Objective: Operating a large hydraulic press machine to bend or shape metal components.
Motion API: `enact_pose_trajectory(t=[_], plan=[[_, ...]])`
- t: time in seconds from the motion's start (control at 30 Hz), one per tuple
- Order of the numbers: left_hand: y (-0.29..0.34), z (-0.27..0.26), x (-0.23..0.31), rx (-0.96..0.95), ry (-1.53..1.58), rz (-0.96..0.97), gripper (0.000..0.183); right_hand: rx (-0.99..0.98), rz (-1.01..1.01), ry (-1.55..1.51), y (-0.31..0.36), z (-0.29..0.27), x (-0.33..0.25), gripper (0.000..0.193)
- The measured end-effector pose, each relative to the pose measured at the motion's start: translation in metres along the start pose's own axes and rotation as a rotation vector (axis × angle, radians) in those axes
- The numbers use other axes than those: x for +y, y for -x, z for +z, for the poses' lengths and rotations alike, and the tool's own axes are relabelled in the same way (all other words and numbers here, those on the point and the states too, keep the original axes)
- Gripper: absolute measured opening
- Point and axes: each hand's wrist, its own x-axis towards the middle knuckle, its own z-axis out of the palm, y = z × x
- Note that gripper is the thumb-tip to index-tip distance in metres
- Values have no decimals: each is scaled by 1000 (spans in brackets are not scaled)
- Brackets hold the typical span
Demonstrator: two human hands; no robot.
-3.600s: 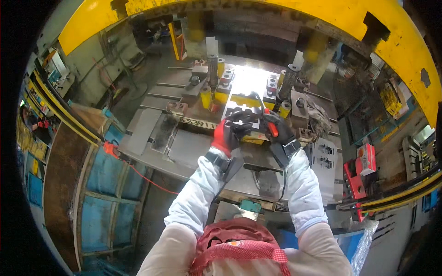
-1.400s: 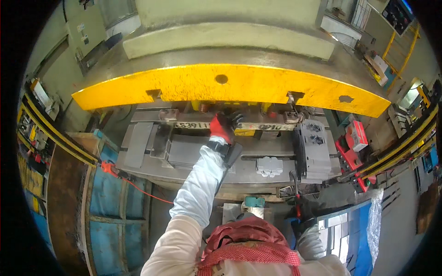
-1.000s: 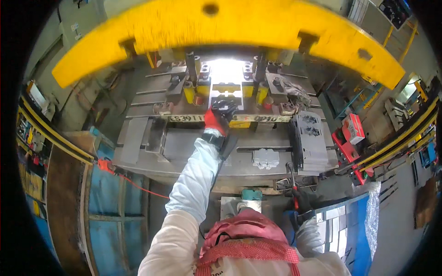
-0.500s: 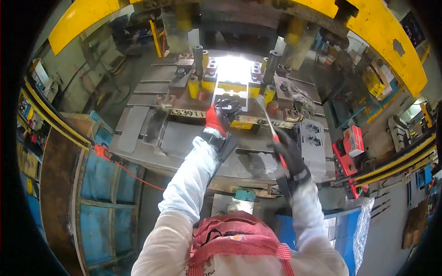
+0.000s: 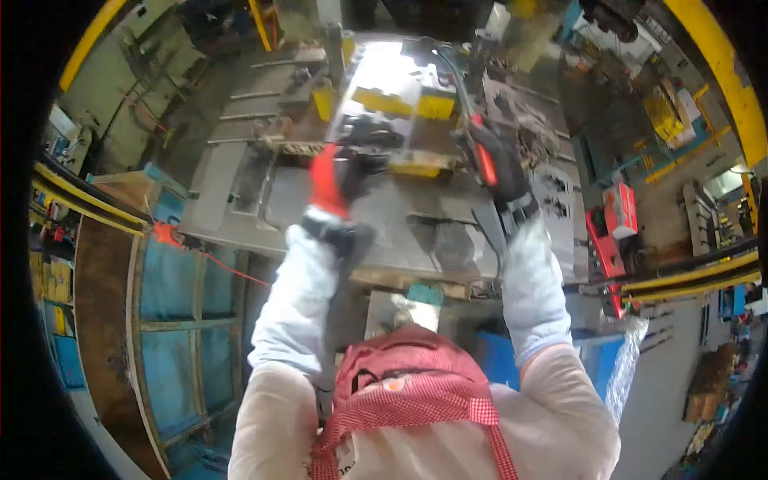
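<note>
My left hand, in a red and black glove, is over the front edge of the press die, left of a yellow block. Motion smears its fingers, so I cannot make out whether they hold anything. Just beyond them lies a bright, pale metal surface, with more yellow blocks on the die. My right hand, black-gloved, is closed round the red handle of a long metal-shafted tool. Its shaft points away from me, along the die's right side, with a bent tip at the far end.
Flat grey metal sheets lie on the left of the press bed. Cut metal pieces are at its right. A red box stands off the right edge. Yellow-black guard rails flank both sides; an orange cord hangs at the left.
My right hand has lifted and moved away from me with the tool, whose tip now reaches far over the die. My left hand has shifted left. The view has tilted downward.
</note>
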Motion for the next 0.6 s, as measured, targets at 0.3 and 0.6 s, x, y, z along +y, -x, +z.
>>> enact_pose_trajectory(t=[0.3, 0.6], plan=[[202, -208, 9, 221, 67, -498, 32, 237, 382, 18, 247, 6, 80, 53], [369, -576, -160, 806, 612, -434, 45, 369, 539, -59, 261, -5, 131, 24]])
